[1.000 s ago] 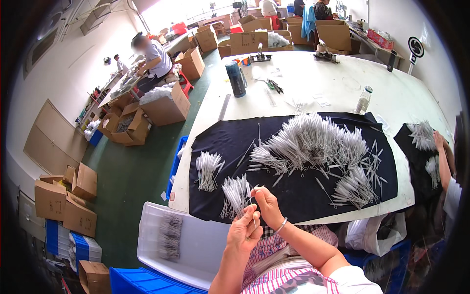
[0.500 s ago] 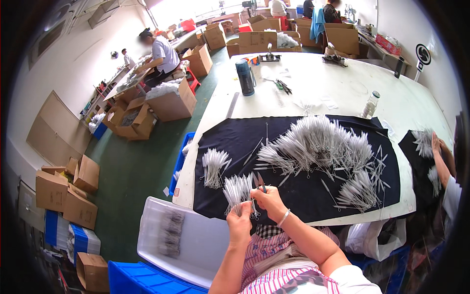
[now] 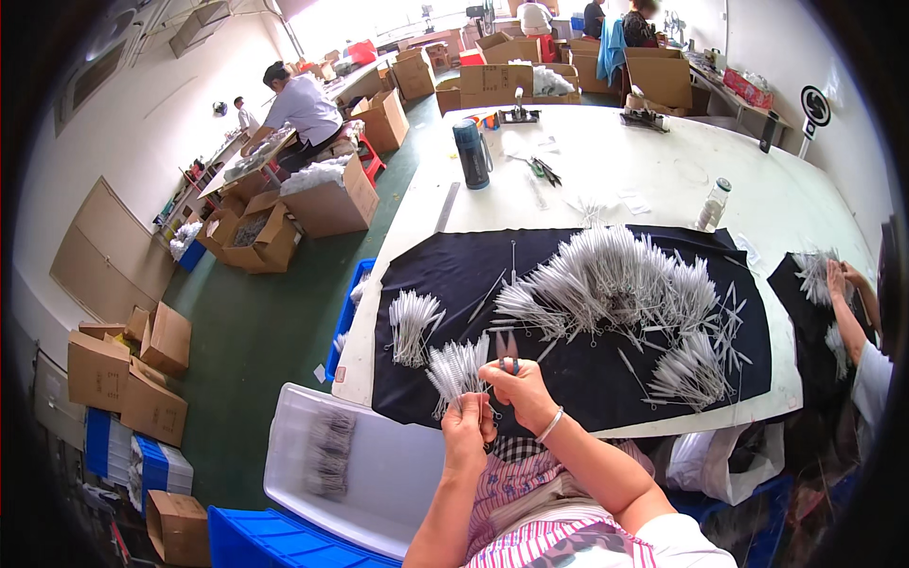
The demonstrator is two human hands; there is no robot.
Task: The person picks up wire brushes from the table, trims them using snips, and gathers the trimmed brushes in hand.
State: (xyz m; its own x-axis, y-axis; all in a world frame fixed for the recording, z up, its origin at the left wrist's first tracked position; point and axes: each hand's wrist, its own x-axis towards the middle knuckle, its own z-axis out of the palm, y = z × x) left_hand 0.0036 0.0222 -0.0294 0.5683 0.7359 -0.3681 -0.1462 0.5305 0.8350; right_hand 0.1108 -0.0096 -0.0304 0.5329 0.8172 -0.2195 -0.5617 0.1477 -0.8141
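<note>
My left hand (image 3: 464, 428) is closed around the wire ends of a bundle of thin white-bristled wire brushes (image 3: 458, 367), whose bristle ends fan out upward. Beside it, my right hand (image 3: 523, 393) grips small snips (image 3: 507, 348), blades pointing up and apart. A smaller brush bunch (image 3: 413, 327) lies to the left on the dark cloth (image 3: 464, 270). A large fanned heap of brushes (image 3: 615, 275) covers the cloth's middle, with another bunch (image 3: 689, 371) at the right. Whether my right fingers also touch a brush is hidden.
A blue bottle (image 3: 471, 153), pliers (image 3: 544, 170), a ruler (image 3: 448, 206) and a glass jar (image 3: 713, 205) stand or lie on the white table (image 3: 653, 142). A translucent bin (image 3: 379, 473) is at lower left. At right, another person's hands (image 3: 843, 284) handle brushes.
The snips' blades have spread wider apart, and my right hand has shifted slightly left toward my left hand. Across the room, a seated person has leaned forward over a table.
</note>
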